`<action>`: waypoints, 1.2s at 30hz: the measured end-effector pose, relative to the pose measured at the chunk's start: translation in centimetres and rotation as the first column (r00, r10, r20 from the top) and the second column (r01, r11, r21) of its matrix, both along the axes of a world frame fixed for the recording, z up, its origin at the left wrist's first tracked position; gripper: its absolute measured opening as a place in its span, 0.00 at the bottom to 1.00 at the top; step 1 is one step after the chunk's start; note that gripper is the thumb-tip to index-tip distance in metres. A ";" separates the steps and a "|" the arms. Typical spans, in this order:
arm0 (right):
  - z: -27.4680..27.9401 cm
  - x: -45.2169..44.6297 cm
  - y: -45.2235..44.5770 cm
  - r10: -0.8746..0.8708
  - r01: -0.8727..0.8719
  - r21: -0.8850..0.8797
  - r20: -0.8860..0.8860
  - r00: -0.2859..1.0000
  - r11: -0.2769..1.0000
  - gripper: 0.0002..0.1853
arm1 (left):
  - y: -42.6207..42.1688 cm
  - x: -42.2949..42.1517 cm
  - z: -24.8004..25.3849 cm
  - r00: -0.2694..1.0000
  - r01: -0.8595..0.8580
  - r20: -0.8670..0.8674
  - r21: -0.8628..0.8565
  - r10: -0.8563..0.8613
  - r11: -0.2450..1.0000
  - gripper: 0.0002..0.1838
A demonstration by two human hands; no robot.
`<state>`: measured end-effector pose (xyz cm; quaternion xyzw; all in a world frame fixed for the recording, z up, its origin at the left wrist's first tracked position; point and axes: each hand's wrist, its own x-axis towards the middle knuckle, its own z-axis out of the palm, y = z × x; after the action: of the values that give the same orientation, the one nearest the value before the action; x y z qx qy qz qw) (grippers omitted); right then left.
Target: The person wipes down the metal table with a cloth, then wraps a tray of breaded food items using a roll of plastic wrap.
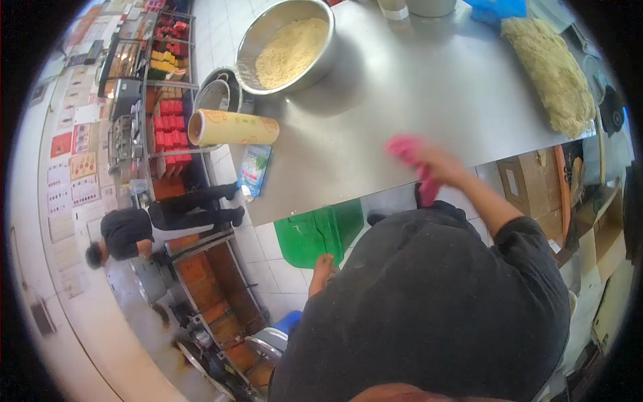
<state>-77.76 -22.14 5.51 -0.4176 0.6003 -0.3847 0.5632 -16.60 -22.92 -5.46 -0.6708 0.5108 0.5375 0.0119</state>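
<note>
My right hand (439, 166) is closed on a bright pink cloth (405, 147), smeared by motion, at the near edge of the steel table (355, 141). Part of the cloth hangs below the hand. My left hand (323, 269) is low at my side, off the table, its fingers loosely curled with nothing visible in them. Below the table, near that hand, is a green plastic bin (315, 234). Farther along the tabletop stands a large steel bowl (326, 60) of pale yellow crumbly flour (293, 52). A long slab of dough (552, 77) lies at the right end.
A roll of cling film (234, 127) and a blue packet (254, 171) lie at the table's left edge. Blue plastic (495, 9) sits at the far side. Cardboard boxes (532, 194) stand at right. Another person (127, 233) in dark clothes is at left, near shelving (171, 127).
</note>
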 end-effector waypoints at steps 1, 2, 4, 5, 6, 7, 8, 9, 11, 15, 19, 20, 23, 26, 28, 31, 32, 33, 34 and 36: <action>-4.8 -3.4 1.4 -0.100 0.083 -0.064 -0.344 0.934 0.994 0.16 | 1.6 1.4 0.4 0.999 0.017 0.044 0.016 -0.018 1.000 0.20; -5.5 -7.2 3.0 -0.206 0.193 -0.086 -0.581 0.788 0.978 0.16 | 3.5 2.8 0.8 0.991 0.078 0.108 0.037 -0.082 0.996 0.20; -5.4 -15.4 7.4 -0.297 0.382 -0.117 -0.840 0.454 0.917 0.16 | 6.9 5.5 0.4 0.954 0.224 0.185 0.073 -0.234 0.972 0.20; -5.2 -18.4 9.4 -0.225 0.439 -0.051 -0.908 0.353 0.897 0.16 | 8.3 6.3 0.0 0.934 0.282 0.200 0.089 -0.295 0.955 0.21; -5.1 -20.4 11.0 -0.087 0.465 0.046 -0.961 0.261 0.884 0.17 | 9.7 7.1 -0.6 0.917 0.329 0.204 0.100 -0.342 0.939 0.21; -5.3 -21.9 12.3 0.195 0.456 0.231 -0.973 0.126 0.859 0.16 | 10.9 7.3 -1.0 0.897 0.374 0.208 0.110 -0.389 0.921 0.21; -4.5 -22.1 12.1 0.190 0.443 0.224 -0.974 0.121 0.868 0.16 | 11.7 7.4 -1.2 0.896 0.375 0.209 0.116 -0.392 0.920 0.21; -3.5 -22.2 11.7 0.176 0.436 0.261 -0.958 0.225 0.861 0.15 | 12.2 7.2 -1.3 0.898 0.374 0.203 0.112 -0.390 0.921 0.21; -1.1 -20.9 9.0 0.160 0.409 0.290 -0.933 0.322 0.865 0.14 | 12.3 6.4 -1.7 0.906 0.362 0.196 0.104 -0.376 0.926 0.21; 0.1 -12.0 0.2 -0.329 0.225 -0.250 -0.819 0.469 0.942 0.16 | 9.4 3.3 -0.5 0.954 0.242 0.174 0.041 -0.246 0.969 0.21; 7.1 -1.9 -5.8 -0.147 0.116 -0.222 -0.131 0.980 0.968 0.25 | 4.4 -0.1 2.4 0.993 -0.029 0.117 -0.044 0.034 0.999 0.21; 7.6 -0.7 -7.0 -0.134 0.101 -0.235 -0.129 0.982 0.967 0.25 | 3.3 -0.9 3.1 0.990 -0.090 0.107 -0.050 0.095 0.995 0.21; 8.1 1.4 -8.8 -0.095 0.148 -0.315 0.180 0.979 0.937 0.22 | 0.8 -1.9 3.6 0.980 -0.177 0.072 -0.092 0.184 0.980 0.22; 7.4 1.9 -9.3 -0.170 0.234 -0.366 0.200 0.965 0.901 0.20 | -0.5 -3.7 4.4 0.995 -0.010 0.093 -0.251 0.035 0.968 0.22; 5.1 1.0 -8.4 -0.304 0.253 -0.272 -0.164 0.939 0.928 0.21 | -0.9 -7.5 6.8 0.988 0.130 0.120 -0.328 -0.096 0.936 0.22; 1.5 0.3 -6.6 -0.241 0.209 -0.152 -0.243 0.940 0.966 0.21 | -3.5 -15.0 10.5 0.975 0.204 0.030 -0.517 -0.221 0.831 0.19; 0.9 0.6 -6.1 -0.208 0.174 -0.152 -0.250 0.946 0.973 0.21 | -4.8 -17.5 11.4 0.935 0.314 0.059 -0.590 -0.349 0.743 0.20; 0.4 1.0 -5.5 -0.223 0.196 -0.138 -0.222 0.949 0.971 0.21 | -6.1 -20.1 12.3 0.881 0.409 0.101 -0.654 -0.462 0.636 0.20; 0.3 1.2 -5.3 -0.235 0.214 -0.122 -0.197 0.952 0.969 0.21 | -7.3 -22.8 12.9 0.828 0.449 0.097 -0.705 -0.552 0.549 0.20; 0.8 1.8 -5.3 -0.197 0.180 -0.104 -0.178 0.964 0.978 0.23 | -9.3 -28.4 15.2 0.707 0.498 0.116 -0.782 -0.698 0.375 0.20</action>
<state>-75.94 -27.46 6.36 -0.4170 0.6702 -0.4214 0.4464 -45.00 -32.19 9.78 -0.3061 0.8930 0.2993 -0.1389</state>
